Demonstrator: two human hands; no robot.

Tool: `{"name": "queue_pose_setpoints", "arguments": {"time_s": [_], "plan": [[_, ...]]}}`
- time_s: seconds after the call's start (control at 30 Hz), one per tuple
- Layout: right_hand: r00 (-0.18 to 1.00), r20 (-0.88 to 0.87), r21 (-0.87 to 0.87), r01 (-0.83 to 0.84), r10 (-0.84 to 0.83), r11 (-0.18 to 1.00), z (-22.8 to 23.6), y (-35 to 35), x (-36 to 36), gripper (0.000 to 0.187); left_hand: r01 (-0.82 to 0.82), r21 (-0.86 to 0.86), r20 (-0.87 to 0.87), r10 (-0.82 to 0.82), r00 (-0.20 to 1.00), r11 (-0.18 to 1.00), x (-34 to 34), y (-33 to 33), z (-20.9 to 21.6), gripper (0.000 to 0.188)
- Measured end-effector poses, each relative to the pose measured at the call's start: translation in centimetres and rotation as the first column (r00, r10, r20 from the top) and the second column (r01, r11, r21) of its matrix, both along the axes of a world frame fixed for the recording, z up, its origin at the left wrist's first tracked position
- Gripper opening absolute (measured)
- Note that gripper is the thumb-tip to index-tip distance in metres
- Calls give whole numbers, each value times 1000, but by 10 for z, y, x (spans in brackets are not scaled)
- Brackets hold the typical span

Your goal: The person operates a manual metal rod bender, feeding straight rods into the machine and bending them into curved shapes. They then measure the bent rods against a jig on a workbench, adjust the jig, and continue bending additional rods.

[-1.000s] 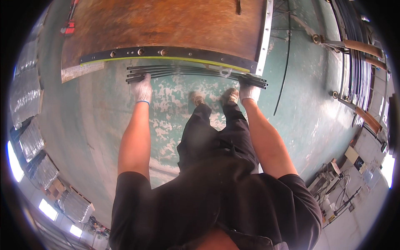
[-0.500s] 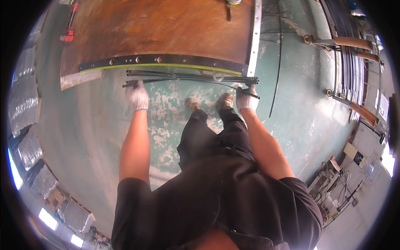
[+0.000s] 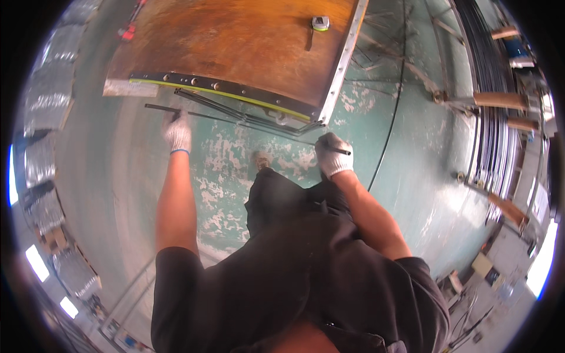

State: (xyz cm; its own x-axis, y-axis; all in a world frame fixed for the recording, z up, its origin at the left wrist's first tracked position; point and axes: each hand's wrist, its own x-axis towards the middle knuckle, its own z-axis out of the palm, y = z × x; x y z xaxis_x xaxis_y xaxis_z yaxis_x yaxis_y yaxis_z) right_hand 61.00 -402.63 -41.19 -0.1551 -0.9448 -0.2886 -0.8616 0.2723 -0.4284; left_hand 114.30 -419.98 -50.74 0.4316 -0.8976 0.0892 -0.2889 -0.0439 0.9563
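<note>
Both my hands wear white knit gloves and hold one thin dark rod [image 3: 158, 107] between them, apart from the bench. My left hand [image 3: 178, 130] is closed round it near its left end, which sticks out past the fingers. Close to the other end, my right hand [image 3: 334, 154] grips the rod, and a short hollow-looking tip shows beyond the glove. Several more dark rods [image 3: 206, 103] lie along the front edge of a brown-topped bench [image 3: 235, 53], just beyond the held one. Part of the held rod's middle is hard to separate from them.
A tape measure [image 3: 320, 23] sits on the bench top, and a red tool [image 3: 127, 30] is at its far left. A rack [image 3: 500, 101] on the right carries many long dark rods. One long dark rod [image 3: 391, 123] runs over the green floor. Wrapped stacks [image 3: 48, 97] line the left.
One rod has come away from the others toward me, held in both hands. My view has turned, so the bench now appears tilted and more of the tape measure shows.
</note>
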Motion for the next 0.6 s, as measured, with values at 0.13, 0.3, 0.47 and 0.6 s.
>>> {"name": "queue_pose_setpoints", "arguments": {"time_s": [0.13, 0.3, 0.47, 0.6], "plan": [[902, 417, -77, 158, -112, 984, 69, -4, -62, 22, -48, 129, 19, 46, 999, 991, -81, 58, 101, 21], [690, 704, 6, 232, -169, 973, 205, -73, -158, 14, -127, 188, 228, 82, 970, 974, -129, 135, 177, 30], [692, 713, -346, 208, 112, 915, 333, -183, -220, 16, -156, 131, 21, 154, 988, 979, -131, 179, 220, 31], [739, 559, -678, 148, 375, 720, 378, -264, -198, 30, -241, 108, -144, 255, 956, 964, -186, 172, 274, 22]]}}
